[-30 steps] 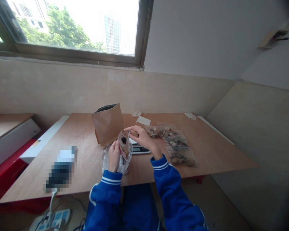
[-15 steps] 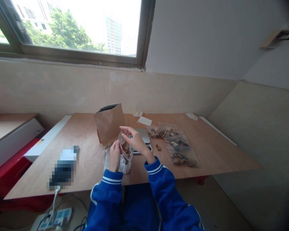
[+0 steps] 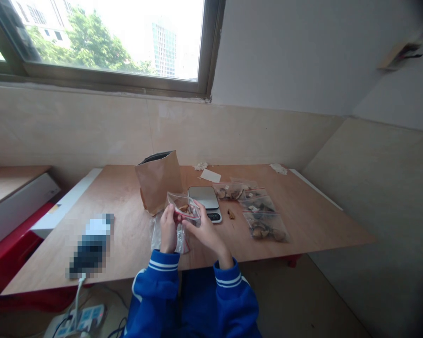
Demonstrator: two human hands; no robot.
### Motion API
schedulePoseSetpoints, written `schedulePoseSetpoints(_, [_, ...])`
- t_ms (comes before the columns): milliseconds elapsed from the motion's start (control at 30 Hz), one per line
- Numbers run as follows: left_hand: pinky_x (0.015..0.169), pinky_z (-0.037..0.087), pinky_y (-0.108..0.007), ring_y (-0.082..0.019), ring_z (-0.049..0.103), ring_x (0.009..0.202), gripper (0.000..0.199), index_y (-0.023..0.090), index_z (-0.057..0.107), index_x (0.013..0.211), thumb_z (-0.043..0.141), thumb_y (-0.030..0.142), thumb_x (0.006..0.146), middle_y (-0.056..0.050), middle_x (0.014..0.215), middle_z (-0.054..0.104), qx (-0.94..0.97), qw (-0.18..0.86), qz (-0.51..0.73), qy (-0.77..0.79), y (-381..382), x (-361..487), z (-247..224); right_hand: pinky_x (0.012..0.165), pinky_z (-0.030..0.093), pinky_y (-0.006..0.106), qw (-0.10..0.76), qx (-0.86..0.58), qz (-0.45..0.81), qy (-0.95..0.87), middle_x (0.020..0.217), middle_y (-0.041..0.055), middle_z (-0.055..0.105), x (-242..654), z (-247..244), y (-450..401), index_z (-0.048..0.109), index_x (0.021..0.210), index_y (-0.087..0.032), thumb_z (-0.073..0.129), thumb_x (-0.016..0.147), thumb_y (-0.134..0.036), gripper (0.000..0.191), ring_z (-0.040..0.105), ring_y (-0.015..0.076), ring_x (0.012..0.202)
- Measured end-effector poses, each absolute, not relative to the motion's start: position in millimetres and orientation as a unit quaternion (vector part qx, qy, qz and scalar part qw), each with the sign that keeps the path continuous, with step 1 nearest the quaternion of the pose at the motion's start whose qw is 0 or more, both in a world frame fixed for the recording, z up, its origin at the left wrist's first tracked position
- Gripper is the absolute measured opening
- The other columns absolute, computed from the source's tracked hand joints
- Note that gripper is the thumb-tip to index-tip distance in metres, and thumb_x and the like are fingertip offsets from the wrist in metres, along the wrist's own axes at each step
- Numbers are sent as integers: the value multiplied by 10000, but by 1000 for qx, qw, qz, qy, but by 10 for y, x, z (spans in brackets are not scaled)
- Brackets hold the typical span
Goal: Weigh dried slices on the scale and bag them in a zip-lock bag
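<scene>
A clear zip-lock bag (image 3: 178,199) with a red seal line and brown dried pieces (image 3: 185,209) inside is held up between both hands. My left hand (image 3: 168,227) pinches its left edge. My right hand (image 3: 205,229) grips its right edge, fingers behind and thumb in front. Just behind my right hand stands a kitchen scale (image 3: 203,197) with a dark display and a bare plate. Below the held bag, more clear plastic bags (image 3: 156,234) lie on the table. A single brown dried piece (image 3: 231,214) rests to the right of the scale.
A brown paper bag (image 3: 158,180) stands open behind my left hand. Several filled zip-lock bags (image 3: 268,230) lie at the right on the wooden table (image 3: 313,225). A white card (image 3: 210,176) is at the back; a pixelated object (image 3: 91,246) with a cable lies left.
My right hand has come down from above the bag's opening and now grips its right side. The bag has turned so its opening faces up more widely.
</scene>
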State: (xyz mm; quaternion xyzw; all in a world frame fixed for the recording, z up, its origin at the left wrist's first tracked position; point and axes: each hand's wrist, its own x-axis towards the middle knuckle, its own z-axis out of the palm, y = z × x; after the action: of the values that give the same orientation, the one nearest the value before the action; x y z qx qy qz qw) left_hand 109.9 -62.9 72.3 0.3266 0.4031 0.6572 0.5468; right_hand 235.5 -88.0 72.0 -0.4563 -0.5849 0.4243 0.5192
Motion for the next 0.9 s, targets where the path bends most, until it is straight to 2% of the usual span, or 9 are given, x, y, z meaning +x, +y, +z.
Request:
schedulePoseSetpoints(100, [629,466,-250,-126,551,629,269,200,575,721,567,443,836,10,657,566,377,548,642,382,-664,1110,756,1065,431,436,549,-463,407,-564,1283,107,639,2350,703,-833,601,1241,-220,652,846,-443,457,586,240,1207])
schedulePoseSetpoints(167, [718,503,-293,-165,616,723,271,202,621,786,537,451,853,-22,732,627,407,551,625,376,-672,1090,765,1015,469,434,555,-462,403,-561,1147,105,710,2394,709,-798,696,1082,-194,624,861,-459,352,648,250,1098])
schedulePoseSetpoints(267, [764,512,-324,-192,639,794,279,208,637,850,510,456,868,-40,801,653,439,508,615,413,-658,1029,744,943,513,425,580,-461,407,-533,1022,94,750,2491,687,-769,735,986,-185,642,839,-484,346,688,255,986])
schedulePoseSetpoints(400, [838,486,-327,-195,615,926,293,197,635,976,572,449,840,-59,980,658,458,381,627,501,-600,922,655,907,528,411,603,-473,411,-493,974,85,761,2612,624,-770,749,962,-191,672,810,-498,351,695,254,946])
schedulePoseSetpoints(467, [923,461,-351,-210,601,1039,378,192,627,1063,632,461,797,-85,1116,649,463,372,621,511,-567,875,608,885,535,413,612,-478,413,-476,937,84,763,2655,607,-778,752,931,-188,682,792,-518,365,698,254,911])
schedulePoseSetpoints(533, [962,448,-358,-224,594,1102,430,194,640,1078,680,474,754,-93,1161,652,463,408,602,507,-547,849,574,869,540,418,622,-480,415,-458,915,85,764,2681,607,-786,751,912,-184,689,775,-543,390,701,256,882])
schedulePoseSetpoints(633, [945,462,-334,-227,620,1072,378,202,692,988,665,502,760,-69,1064,700,469,485,569,470,-550,874,553,891,535,431,623,-475,426,-453,969,93,760,2680,621,-795,745,944,-187,660,789,-577,428,700,266,915])
schedulePoseSetpoints(733, [910,480,-325,-219,642,991,312,218,709,905,639,498,787,-48,968,717,492,500,572,426,-581,971,559,982,493,441,612,-467,424,-476,1116,101,727,2638,629,-802,721,1030,-203,577,849,-599,459,663,277,1070])
schedulePoseSetpoints(900, [910,480,-327,-228,629,1035,341,216,700,1006,623,478,803,-58,1047,709,497,496,585,406,-633,1124,597,1090,409,435,589,-484,387,-519,1298,89,637,2576,630,-824,631,1212,-233,472,882,-655,559,552,261,1259])
